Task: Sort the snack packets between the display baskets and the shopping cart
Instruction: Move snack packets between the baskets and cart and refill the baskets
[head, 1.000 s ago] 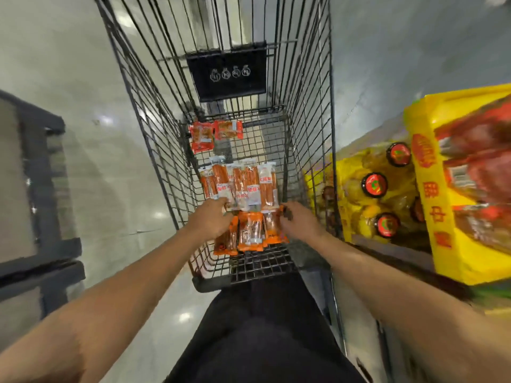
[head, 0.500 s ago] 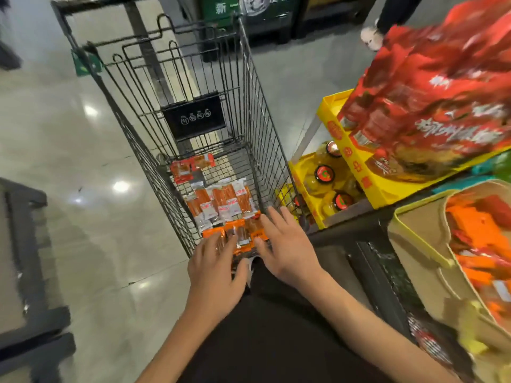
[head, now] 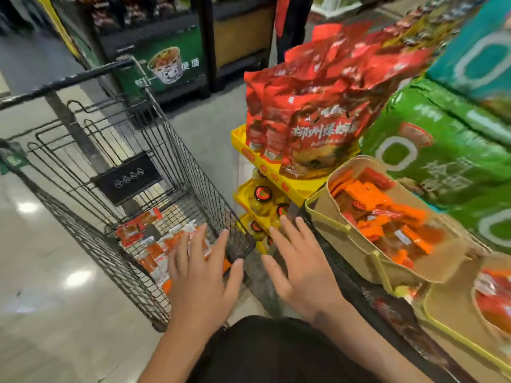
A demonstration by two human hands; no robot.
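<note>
Two bare hands hang spread and empty beside the near corner of the shopping cart (head: 177, 150). Inside the cart, on its wire floor, lie orange and white snack packets (head: 154, 244), with a redder packet just behind them. The left hand (head: 203, 280) hovers over the cart's near end, fingers straight and splayed, gripping nothing. The right hand (head: 301, 269) floats just right of the cart's corner, fingers likewise fanned out, holding nothing. Further right of the cart stands a tan display basket (head: 356, 250) heaped with orange packets (head: 387, 214). Behind it, a yellow tray (head: 262, 167) holds red bags (head: 318, 114), and green bags (head: 431, 150) lie beyond.
</note>
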